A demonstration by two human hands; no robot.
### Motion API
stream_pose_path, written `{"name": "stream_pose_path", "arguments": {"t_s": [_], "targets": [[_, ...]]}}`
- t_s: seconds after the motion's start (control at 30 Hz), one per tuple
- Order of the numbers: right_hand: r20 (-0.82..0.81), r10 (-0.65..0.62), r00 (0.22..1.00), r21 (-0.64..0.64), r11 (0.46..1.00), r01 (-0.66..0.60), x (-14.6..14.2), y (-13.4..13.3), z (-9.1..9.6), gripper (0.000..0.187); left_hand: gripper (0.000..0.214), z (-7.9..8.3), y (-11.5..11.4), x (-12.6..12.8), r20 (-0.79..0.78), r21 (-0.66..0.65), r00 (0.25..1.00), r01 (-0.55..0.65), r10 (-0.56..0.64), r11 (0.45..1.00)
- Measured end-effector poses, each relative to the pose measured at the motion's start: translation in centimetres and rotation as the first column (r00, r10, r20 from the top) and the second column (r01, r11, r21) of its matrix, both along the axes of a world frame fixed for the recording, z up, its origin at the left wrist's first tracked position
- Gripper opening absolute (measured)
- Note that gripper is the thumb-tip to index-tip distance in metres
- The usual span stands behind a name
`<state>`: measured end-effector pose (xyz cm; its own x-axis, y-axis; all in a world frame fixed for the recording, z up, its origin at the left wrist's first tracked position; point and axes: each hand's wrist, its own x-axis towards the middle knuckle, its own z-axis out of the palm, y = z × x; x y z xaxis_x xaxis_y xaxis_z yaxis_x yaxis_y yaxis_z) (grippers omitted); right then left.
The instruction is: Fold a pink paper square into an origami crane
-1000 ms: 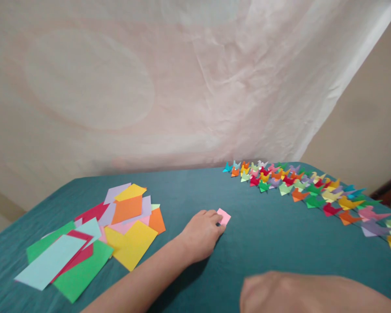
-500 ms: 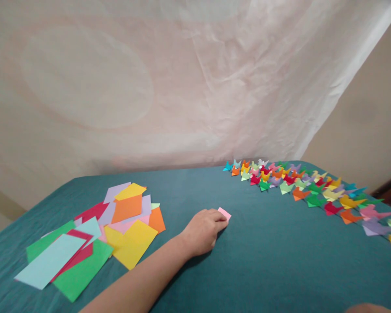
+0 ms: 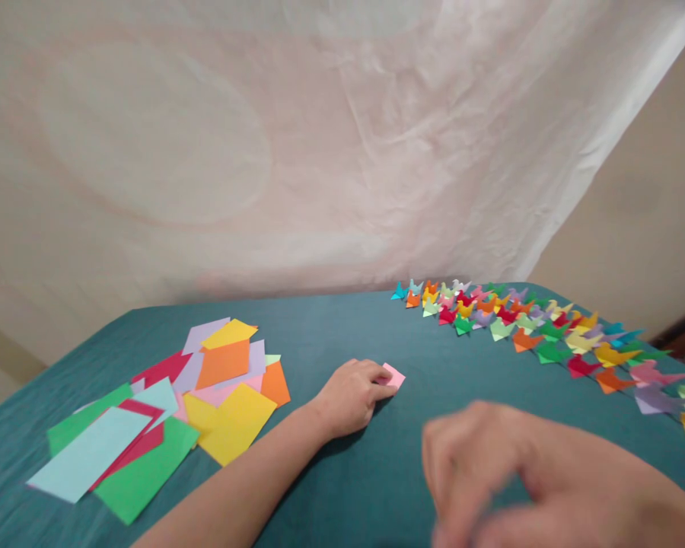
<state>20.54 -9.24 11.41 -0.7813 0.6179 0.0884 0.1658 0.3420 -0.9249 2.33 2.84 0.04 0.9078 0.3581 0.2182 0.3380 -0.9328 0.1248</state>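
Note:
A small pink piece of folded paper (image 3: 396, 378) lies on the dark green cloth, its left part under my left hand (image 3: 357, 396). The thumb and fingers of that hand pinch and press its edge. Closer to the camera, my right hand (image 3: 485, 472) hangs over the front of the table, blurred. Its fingers are bent downward, with a gap between them and the thumb. Nothing shows in it, though its fingertips run to the bottom edge of the picture.
To the left lies a loose pile of coloured paper sheets (image 3: 237, 422). Rows of small folded paper birds (image 3: 528, 340) run along the right side of the green-covered table (image 3: 325, 327). A pale sheet (image 3: 297, 152) hangs behind.
My right hand has come in from the bottom right corner. My left hand has shifted slightly left on the pink paper, baring more of it.

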Motion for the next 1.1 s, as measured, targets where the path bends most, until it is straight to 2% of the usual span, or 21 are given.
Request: {"name": "stream_pose_path", "arguments": {"t_s": [0.03, 0.07, 0.13, 0.17, 0.23, 0.3, 0.37, 0.5, 0.7, 0.9, 1.1], "targets": [[0.045, -0.177, 0.983, 0.112, 0.979, 0.171, 0.3, 1.5, -1.3, 0.019, 0.027, 0.1, 0.0, -0.1, -0.008, 0.001, 1.000, 0.005, -0.005, 1.000], [0.086, -0.344, 0.935, 0.213, 0.923, 0.320, 0.7, 2.9, -2.8, 0.018, 0.028, 0.3, 0.1, -0.1, -0.016, 0.002, 1.000, 0.013, -0.013, 1.000], [0.106, -0.628, 0.771, 0.383, 0.741, 0.551, 1.4, 5.5, -6.3, 0.015, 0.030, 0.5, 0.1, -0.2, -0.026, 0.007, 0.999, 0.029, -0.029, 1.000], [0.121, -0.702, 0.702, 0.429, 0.675, 0.601, 1.7, 6.5, -8.0, 0.014, 0.031, 0.5, 0.1, -0.3, -0.024, 0.011, 0.999, 0.031, -0.031, 0.999], [0.149, -0.766, 0.625, 0.450, 0.615, 0.647, 2.1, 7.7, -10.8, 0.016, 0.032, 0.5, 0.1, -0.3, -0.007, 0.005, 1.000, 0.020, -0.020, 1.000], [0.174, -0.792, 0.585, 0.485, 0.586, 0.648, 2.1, 8.1, -12.5, 0.017, 0.034, 0.3, 0.0, -0.3, 0.020, -0.027, 1.000, 0.001, -0.001, 1.000], [0.184, -0.803, 0.566, 0.520, 0.569, 0.637, 1.9, 8.1, -13.1, 0.017, 0.034, 0.1, -0.2, -0.3, 0.056, -0.073, 0.998, -0.011, 0.016, 0.997], [0.212, -0.817, 0.536, 0.547, 0.554, 0.628, 1.3, 7.9, -13.1, 0.016, 0.030, -0.2, -0.4, -0.1, 0.125, -0.153, 0.990, -0.048, 0.067, 0.987], [0.226, -0.863, 0.452, 0.627, 0.484, 0.610, 0.4, 7.6, -13.2, 0.024, 0.021, -0.2, -0.3, 0.2, 0.166, -0.172, 0.967, -0.162, 0.191, 0.972], [0.211, -0.866, 0.453, 0.641, 0.472, 0.605, 0.0, 7.5, -13.3, 0.022, 0.024, -0.7, -0.1, 0.3, 0.218, -0.200, 0.943, -0.209, 0.252, 0.957], [0.138, -0.872, 0.470, 0.569, 0.459, 0.683, -0.1, 7.6, -14.0, 0.022, 0.036, -1.1, 0.0, 0.1, 0.256, -0.262, 0.932, -0.189, 0.257, 0.946]]}}
